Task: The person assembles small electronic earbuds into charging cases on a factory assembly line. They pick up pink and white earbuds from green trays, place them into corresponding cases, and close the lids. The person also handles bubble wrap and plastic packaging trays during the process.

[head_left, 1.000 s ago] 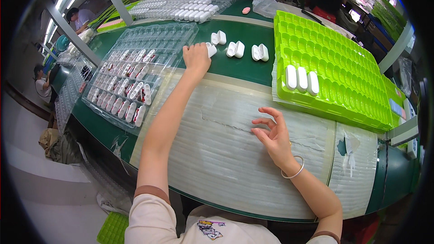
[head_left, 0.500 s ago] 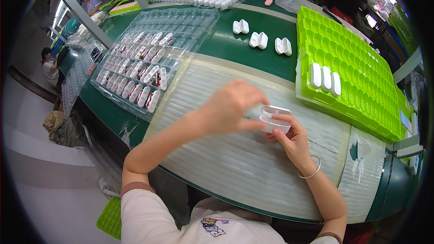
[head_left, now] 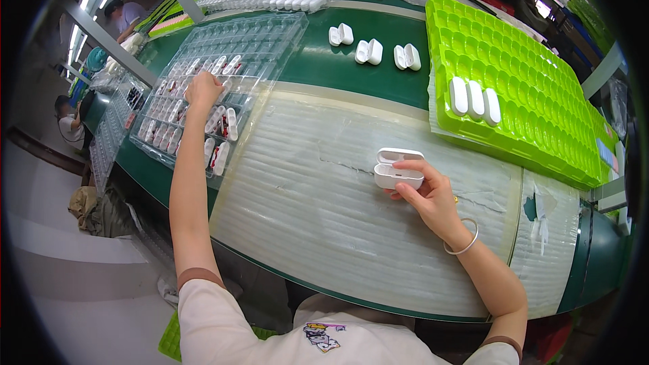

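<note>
Head view: right hand (head_left: pixel 426 192) at centre-right of the frame, fingers closed round a small white case (head_left: pixel 399 170) with its lid flipped open, held just above the ribbed pale mat (head_left: pixel 318 223); left hand (head_left: pixel 203 88) at upper left, fingers bunched down into a clear blister tray (head_left: pixel 223 67) of small parts, whether pinching one I cannot tell; hands well apart. Three more open white cases (head_left: pixel 373 51) on the green bench top centre; lime-green tray (head_left: pixel 527 94) at upper right holding three closed cases (head_left: pixel 475 98). Case looks light, rigid, glossy and likely slippery; hinge the weak spot; best gripped by the body's sides, not the lid.
</note>
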Action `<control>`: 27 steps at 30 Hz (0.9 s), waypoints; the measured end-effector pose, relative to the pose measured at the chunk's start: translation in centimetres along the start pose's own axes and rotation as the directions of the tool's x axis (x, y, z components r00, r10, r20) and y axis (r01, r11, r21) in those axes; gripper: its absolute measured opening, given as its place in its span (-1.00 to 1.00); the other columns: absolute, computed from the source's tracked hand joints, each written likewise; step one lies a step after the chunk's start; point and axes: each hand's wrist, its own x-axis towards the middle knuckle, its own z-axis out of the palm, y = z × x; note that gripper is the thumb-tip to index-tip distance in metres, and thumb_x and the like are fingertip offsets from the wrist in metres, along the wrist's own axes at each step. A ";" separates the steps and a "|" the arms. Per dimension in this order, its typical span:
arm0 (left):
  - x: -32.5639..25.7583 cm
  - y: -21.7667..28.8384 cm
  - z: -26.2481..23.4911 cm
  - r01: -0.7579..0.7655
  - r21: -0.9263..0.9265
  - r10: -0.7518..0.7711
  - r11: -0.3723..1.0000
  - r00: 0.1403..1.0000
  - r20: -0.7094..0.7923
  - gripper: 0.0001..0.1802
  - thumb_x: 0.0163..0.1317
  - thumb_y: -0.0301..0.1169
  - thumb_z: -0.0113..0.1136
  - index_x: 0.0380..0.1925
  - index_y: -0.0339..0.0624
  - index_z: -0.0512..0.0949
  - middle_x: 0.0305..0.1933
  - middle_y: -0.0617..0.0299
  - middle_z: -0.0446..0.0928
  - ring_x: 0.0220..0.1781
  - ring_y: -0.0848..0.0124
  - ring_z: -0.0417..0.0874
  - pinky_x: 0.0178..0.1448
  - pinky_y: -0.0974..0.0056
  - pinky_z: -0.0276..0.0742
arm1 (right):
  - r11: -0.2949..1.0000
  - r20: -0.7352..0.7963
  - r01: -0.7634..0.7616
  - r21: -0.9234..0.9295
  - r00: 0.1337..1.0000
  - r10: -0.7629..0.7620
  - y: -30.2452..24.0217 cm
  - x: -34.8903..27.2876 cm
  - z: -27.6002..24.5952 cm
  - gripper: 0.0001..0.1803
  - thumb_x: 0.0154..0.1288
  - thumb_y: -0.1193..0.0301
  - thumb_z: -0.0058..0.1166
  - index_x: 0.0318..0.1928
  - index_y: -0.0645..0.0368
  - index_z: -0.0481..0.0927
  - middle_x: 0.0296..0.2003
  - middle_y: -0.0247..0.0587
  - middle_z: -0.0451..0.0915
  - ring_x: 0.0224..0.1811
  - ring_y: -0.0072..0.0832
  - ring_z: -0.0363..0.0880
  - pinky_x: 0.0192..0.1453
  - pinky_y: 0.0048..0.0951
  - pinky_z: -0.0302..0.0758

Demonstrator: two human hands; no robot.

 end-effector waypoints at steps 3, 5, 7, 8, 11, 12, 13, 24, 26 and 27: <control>0.8 -1.3 0.0 0.012 -0.097 -0.020 0.995 0.997 -0.079 -0.78 -0.09 -0.24 0.34 -0.44 -0.09 0.67 -0.34 0.07 0.64 -0.27 0.19 0.67 -0.13 0.14 0.54 | 1.000 0.001 0.000 -0.009 1.000 0.000 0.0 0.1 0.2 -0.68 0.21 0.53 0.11 -0.01 0.23 0.48 -0.06 -0.13 0.54 -0.32 -0.54 0.64 -0.25 -0.61 0.57; 0.0 -0.1 -2.0 -0.002 -0.315 -0.027 0.949 0.996 -0.088 -0.76 -0.05 -0.26 0.32 -0.44 -0.19 0.65 -0.36 0.10 0.64 -0.28 0.26 0.67 -0.16 0.20 0.55 | 1.000 -0.018 0.023 -0.019 1.000 -0.024 -0.1 0.2 0.0 -0.66 0.21 0.53 0.11 0.02 0.22 0.47 -0.06 -0.15 0.55 -0.33 -0.54 0.64 -0.24 -0.61 0.57; -2.1 3.3 -3.5 0.050 -0.856 0.188 0.515 0.967 0.170 -0.76 0.14 -0.31 0.21 -0.33 -0.30 0.56 -0.33 0.16 0.61 -0.23 0.39 0.64 -0.13 0.32 0.53 | 0.997 -0.041 0.071 -0.011 0.997 -0.071 -0.4 0.1 0.4 -0.63 0.20 0.54 0.10 0.05 0.22 0.46 -0.06 -0.17 0.55 -0.34 -0.56 0.64 -0.25 -0.61 0.56; -4.2 6.3 -4.4 0.170 -0.950 0.362 0.261 0.895 0.260 -0.77 0.21 -0.34 0.16 -0.28 -0.30 0.53 -0.31 0.18 0.60 -0.20 0.42 0.64 -0.11 0.36 0.52 | 0.995 -0.064 0.095 -0.005 0.993 -0.095 -0.2 0.0 0.3 -0.62 0.20 0.53 0.11 0.06 0.22 0.45 -0.07 -0.17 0.56 -0.36 -0.56 0.63 -0.28 -0.61 0.55; -10.3 12.5 -5.0 0.349 -0.934 0.648 0.074 0.695 0.311 -0.74 0.29 -0.34 0.05 -0.12 -0.28 0.42 -0.15 0.12 0.56 -0.18 0.40 0.63 -0.13 0.37 0.55 | 0.990 -0.093 0.138 -0.030 0.986 -0.140 0.4 0.0 0.3 -0.58 0.18 0.47 0.14 0.08 0.21 0.45 -0.13 -0.16 0.60 -0.43 -0.59 0.62 -0.36 -0.61 0.50; -12.4 14.3 -5.2 0.423 -0.905 0.699 0.038 0.636 0.327 -0.72 0.30 -0.33 0.03 -0.09 -0.28 0.40 -0.12 0.07 0.55 -0.17 0.38 0.63 -0.15 0.39 0.56 | 0.990 -0.086 0.124 -0.070 0.988 -0.130 0.4 0.0 0.1 -0.57 0.17 0.45 0.15 0.08 0.20 0.45 -0.15 -0.16 0.61 -0.47 -0.60 0.60 -0.38 -0.61 0.48; -14.4 15.8 -5.5 0.472 -0.881 0.738 0.039 0.581 0.344 -0.70 0.31 -0.31 0.01 -0.07 -0.27 0.38 -0.08 0.05 0.53 -0.16 0.37 0.63 -0.17 0.39 0.56 | 0.988 -0.078 0.110 -0.110 0.990 -0.119 0.3 0.0 -0.1 -0.56 0.17 0.43 0.16 0.08 0.19 0.45 -0.17 -0.15 0.62 -0.50 -0.61 0.59 -0.41 -0.61 0.46; -23.1 18.9 -5.0 0.130 -0.984 0.762 0.124 0.622 0.179 -0.68 0.17 -0.48 0.16 -0.06 -0.28 0.40 -0.10 0.11 0.55 -0.18 0.42 0.62 -0.12 0.38 0.53 | 0.968 -0.144 0.053 -0.243 0.985 -0.090 0.4 -0.3 0.0 -0.52 0.04 0.39 0.26 0.02 0.22 0.52 -0.49 -0.09 0.60 -0.58 -0.45 0.54 -0.41 -0.48 0.46; -24.1 18.8 -5.7 -0.026 -0.993 0.723 0.116 0.688 0.066 -0.66 0.08 -0.55 0.21 -0.11 -0.28 0.44 -0.11 0.14 0.56 -0.21 0.44 0.63 -0.14 0.39 0.53 | 0.970 -0.142 0.086 -0.229 0.982 -0.121 0.4 -0.3 0.2 -0.52 0.04 0.39 0.27 0.03 0.21 0.51 -0.48 -0.10 0.60 -0.58 -0.43 0.54 -0.41 -0.47 0.46; -24.3 18.7 -5.9 -0.107 -0.988 0.700 0.114 0.714 0.003 -0.65 0.04 -0.59 0.24 -0.13 -0.28 0.45 -0.12 0.15 0.57 -0.23 0.44 0.63 -0.16 0.40 0.54 | 0.968 -0.126 0.099 -0.229 0.983 -0.131 0.3 -0.3 0.3 -0.51 0.04 0.40 0.27 0.03 0.21 0.50 -0.47 -0.10 0.61 -0.59 -0.44 0.53 -0.41 -0.48 0.46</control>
